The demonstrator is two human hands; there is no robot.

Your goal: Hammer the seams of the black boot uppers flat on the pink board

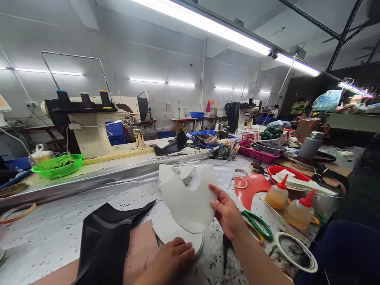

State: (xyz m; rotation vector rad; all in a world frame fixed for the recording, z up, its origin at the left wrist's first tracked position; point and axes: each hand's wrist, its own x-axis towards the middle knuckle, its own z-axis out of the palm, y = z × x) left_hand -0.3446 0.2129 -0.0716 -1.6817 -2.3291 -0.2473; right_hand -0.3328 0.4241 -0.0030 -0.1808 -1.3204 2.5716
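A thin white U-shaped sheet piece [187, 202] is raised and tilted above the table. My right hand [227, 213] pinches its right edge between thumb and fingers. Beneath it lies a stack of similar white pieces [166, 225], partly covered by the raised one. My left hand [175, 255] rests on the near rounded end of this stack, fingers stretched over the top; its thumb is hidden. Left of the stack, black leather-like pieces [103, 233] lie over a brownish-pink sheet [145, 245].
To the right are green-handled scissors [261, 227], a tape roll [297, 251], a glue bottle [277, 194] with a red cap, and a red sheet [251, 190]. A green basket [59, 168] and a sewing machine [95, 130] stand back left. A magenta basket [259, 153] sits behind.
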